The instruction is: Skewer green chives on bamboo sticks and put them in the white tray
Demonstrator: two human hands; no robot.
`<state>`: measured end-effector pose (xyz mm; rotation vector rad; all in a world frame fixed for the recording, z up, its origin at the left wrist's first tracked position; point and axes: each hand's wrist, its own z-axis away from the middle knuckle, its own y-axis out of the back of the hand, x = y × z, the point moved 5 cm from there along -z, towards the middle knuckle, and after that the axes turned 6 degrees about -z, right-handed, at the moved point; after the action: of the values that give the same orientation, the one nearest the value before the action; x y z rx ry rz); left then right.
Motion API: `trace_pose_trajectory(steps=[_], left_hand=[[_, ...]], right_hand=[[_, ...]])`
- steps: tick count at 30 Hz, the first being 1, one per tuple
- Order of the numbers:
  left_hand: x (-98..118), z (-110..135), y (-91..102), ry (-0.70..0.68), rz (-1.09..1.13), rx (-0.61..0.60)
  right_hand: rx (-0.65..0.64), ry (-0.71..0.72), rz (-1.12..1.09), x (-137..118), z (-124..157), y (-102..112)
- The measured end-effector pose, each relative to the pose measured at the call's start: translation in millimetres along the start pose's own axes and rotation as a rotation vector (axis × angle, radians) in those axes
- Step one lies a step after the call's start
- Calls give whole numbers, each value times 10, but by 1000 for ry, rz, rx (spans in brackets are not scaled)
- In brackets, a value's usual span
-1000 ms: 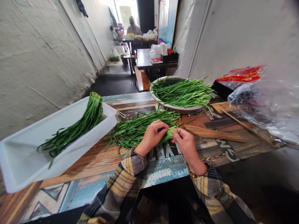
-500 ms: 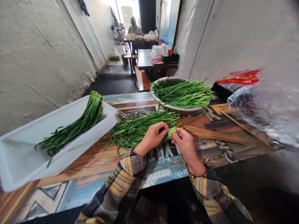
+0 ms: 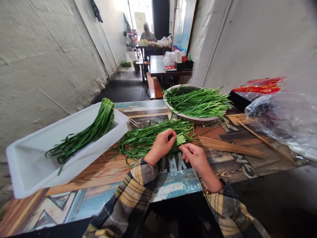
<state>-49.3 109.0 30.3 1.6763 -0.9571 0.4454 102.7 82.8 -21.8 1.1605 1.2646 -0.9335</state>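
Observation:
My left hand (image 3: 163,143) is closed around a small bunch of garlic chives (image 3: 180,139), whose pale cut ends point right. My right hand (image 3: 195,157) pinches a thin bamboo skewer (image 3: 197,178) near its tip, close to the cut ends. The skewer's long end runs back along my right forearm. Whether the tip has entered a stem cannot be made out. Under and behind my left hand lies a loose pile of chives (image 3: 146,134) on the patterned table (image 3: 99,168). More skewers (image 3: 228,146) lie in a bundle right of my right hand.
At left, a white plastic tub (image 3: 71,177) holds skewered chives (image 3: 95,127). A bowl (image 3: 170,105) heaped with chives stands at the back. Clear plastic bags (image 3: 284,119) and a single stick (image 3: 267,142) lie at right. A person (image 3: 148,34) sits at a far table.
My right hand has drawn slightly down and off the bunch's cut ends, now pinching the skewer below them. My left hand keeps its grip. The whole view has shifted a little.

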Motion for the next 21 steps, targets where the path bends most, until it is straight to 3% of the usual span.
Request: trace_pose_trajectory(steps=[9, 21], left_hand=[[-22, 12, -61, 2, 17, -7], [-43, 6, -76, 50, 93, -36]], right_hand=[[107, 215, 287, -187, 26, 26], [140, 270, 220, -222, 7, 20]])
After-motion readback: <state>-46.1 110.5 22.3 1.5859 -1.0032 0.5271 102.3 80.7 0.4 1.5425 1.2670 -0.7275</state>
